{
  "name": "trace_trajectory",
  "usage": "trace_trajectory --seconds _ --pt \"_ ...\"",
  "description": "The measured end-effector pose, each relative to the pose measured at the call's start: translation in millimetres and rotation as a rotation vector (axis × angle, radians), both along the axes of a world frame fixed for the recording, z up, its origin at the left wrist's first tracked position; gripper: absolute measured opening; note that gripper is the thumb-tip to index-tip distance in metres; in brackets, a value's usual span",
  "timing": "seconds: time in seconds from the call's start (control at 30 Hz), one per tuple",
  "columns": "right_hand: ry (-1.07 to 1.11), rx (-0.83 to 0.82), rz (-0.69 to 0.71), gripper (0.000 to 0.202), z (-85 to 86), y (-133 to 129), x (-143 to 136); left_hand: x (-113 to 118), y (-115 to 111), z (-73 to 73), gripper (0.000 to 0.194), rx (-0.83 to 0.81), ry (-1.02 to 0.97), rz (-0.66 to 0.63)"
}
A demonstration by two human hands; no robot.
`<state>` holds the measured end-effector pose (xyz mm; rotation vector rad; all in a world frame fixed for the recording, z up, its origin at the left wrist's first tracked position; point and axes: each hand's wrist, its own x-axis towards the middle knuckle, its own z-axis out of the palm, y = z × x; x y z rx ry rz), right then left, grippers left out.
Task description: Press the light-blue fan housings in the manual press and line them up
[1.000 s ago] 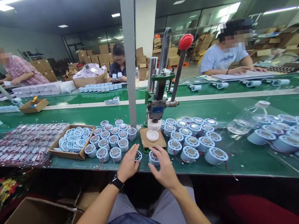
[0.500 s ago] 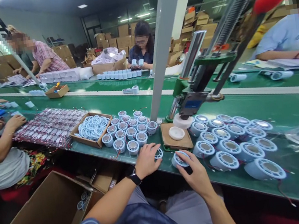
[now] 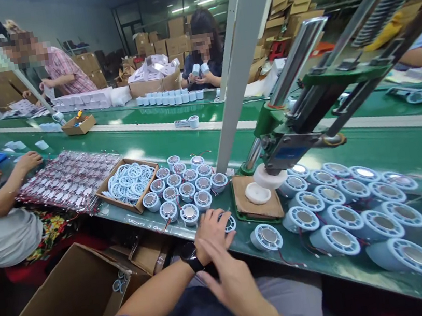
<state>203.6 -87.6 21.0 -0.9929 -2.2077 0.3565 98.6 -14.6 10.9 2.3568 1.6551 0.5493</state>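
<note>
My left hand [image 3: 214,235] rests over a light-blue round unit [image 3: 228,222] at the bench's front edge, its fingers curled on the unit's top and side. My right hand [image 3: 232,279] is in front of the left wrist, fingers apart, holding nothing. A single blue unit with a metal disc [image 3: 267,237] stands at the edge to the right, untouched, its thin wires trailing. Behind it the hand press [image 3: 288,147] has a white pad [image 3: 269,176] above a white round seat [image 3: 257,193].
Many blue units [image 3: 340,239] stand right of the press, more [image 3: 187,191] to its left. A carton of blue rings [image 3: 130,182] and a wired sheet [image 3: 69,182] lie further left. A grey post [image 3: 240,70] rises behind. Co-workers sit left and opposite.
My right hand has let go of the blue unit at the edge and moved left and down toward my left wrist. The view has shifted slightly; the press looks nearer.
</note>
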Motion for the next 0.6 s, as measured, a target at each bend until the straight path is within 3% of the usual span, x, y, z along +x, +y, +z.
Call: trace_trajectory --seconds 0.1,0.2,0.43,0.5,0.6 --pt "-0.047 -0.168 0.011 0.063 -9.5 2.9 -33.9 0.5 2.4 -1.9 0.049 -0.007 -0.005 0.009" --pt "0.017 -0.316 0.059 0.061 -13.9 13.3 -39.2 -0.2 3.6 -4.2 0.048 -0.003 -0.017 0.005" --pt "0.096 -0.360 0.187 0.077 12.0 24.2 -22.8 -1.7 5.9 -7.6 0.043 0.028 0.006 0.020" --pt "0.137 -0.307 0.119 0.065 19.5 23.3 -9.3 -2.1 4.5 -4.8 0.042 0.042 0.013 0.011" --pt "0.258 -0.144 -0.158 0.040 23.1 26.0 27.6 -2.5 0.7 0.2 0.038 0.072 0.032 -0.026"
